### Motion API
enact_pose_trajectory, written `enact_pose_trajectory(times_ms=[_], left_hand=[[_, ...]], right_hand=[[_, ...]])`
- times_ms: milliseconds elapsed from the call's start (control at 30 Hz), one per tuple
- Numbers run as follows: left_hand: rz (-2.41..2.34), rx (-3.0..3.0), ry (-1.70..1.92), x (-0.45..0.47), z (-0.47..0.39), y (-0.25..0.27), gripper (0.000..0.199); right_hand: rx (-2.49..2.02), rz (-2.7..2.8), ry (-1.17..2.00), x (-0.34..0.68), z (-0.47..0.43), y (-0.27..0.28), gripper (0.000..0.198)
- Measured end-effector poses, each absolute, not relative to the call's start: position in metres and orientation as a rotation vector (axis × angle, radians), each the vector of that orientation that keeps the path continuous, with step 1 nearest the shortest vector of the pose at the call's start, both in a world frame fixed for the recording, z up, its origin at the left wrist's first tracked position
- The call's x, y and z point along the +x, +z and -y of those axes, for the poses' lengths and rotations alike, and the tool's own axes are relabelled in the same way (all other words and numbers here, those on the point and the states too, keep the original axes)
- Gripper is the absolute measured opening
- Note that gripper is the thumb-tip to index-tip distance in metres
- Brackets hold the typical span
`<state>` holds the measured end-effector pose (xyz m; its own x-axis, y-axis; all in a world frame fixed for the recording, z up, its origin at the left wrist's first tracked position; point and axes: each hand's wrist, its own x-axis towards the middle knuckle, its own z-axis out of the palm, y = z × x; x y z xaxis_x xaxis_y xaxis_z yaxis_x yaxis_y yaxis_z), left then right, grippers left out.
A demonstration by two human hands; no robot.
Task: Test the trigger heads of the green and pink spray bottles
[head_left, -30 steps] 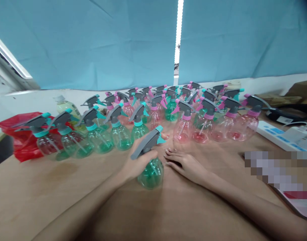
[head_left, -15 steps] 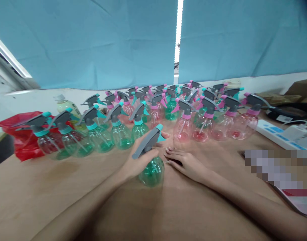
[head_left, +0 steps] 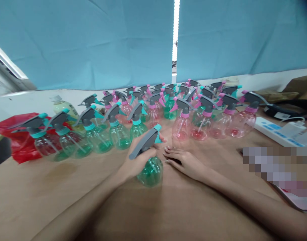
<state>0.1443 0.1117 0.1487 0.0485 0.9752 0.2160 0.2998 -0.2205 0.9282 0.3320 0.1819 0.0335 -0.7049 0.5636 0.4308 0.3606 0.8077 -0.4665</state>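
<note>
A clear green spray bottle (head_left: 150, 172) with a grey and teal trigger head stands upright on the wooden table. My left hand (head_left: 137, 160) is wrapped round its neck, just under the head, with the nozzle pointing away to the right. My right hand (head_left: 186, 163) rests on the tabletop to the right of that bottle, fingers stretched out and holding nothing. Ahead on the left is a row of green spray bottles (head_left: 99, 139). Ahead on the right stand several pink spray bottles (head_left: 202, 129), and more of both colours are grouped behind.
A red plastic bag (head_left: 20, 147) and a pale yellow bottle (head_left: 63, 106) are at the left. To the right lie a white power strip (head_left: 271, 129) with a plugged-in charger, a black cable, and a pixelated flat object (head_left: 279, 174). A blue curtain (head_left: 105, 43) hangs behind.
The view has shifted slightly, so the table contents sit a little further left. Both hands keep the same pose, the left still round the green spray bottle.
</note>
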Motion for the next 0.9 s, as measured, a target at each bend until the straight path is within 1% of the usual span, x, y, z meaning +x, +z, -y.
enact_pose_trajectory(times_ms=[133,500,567,733,900], left_hand=[[-1.375,1.689,1.222,0.1413,-0.1129,0.1453,0.024],[-1.352,1.724,1.252,0.1420,-0.1121,0.1495,0.018],[-1.332,1.730,1.255,0.1402,-0.1129,0.1470,0.020],[-1.335,1.730,1.248,0.1406,-0.1139,0.1424,0.036],[-1.321,1.676,1.279,0.1443,-0.1128,0.1446,0.039]], right_hand=[[-0.673,2.413,0.479,0.3321,-0.1821,0.0334,0.033],[-0.687,2.432,0.483,0.3327,-0.1817,0.0344,0.033],[-0.694,2.435,0.479,0.3329,-0.1814,0.0348,0.033],[-0.688,2.440,0.477,0.3328,-0.1813,0.0351,0.033],[-0.699,2.438,0.470,0.3330,-0.1818,0.0339,0.034]])
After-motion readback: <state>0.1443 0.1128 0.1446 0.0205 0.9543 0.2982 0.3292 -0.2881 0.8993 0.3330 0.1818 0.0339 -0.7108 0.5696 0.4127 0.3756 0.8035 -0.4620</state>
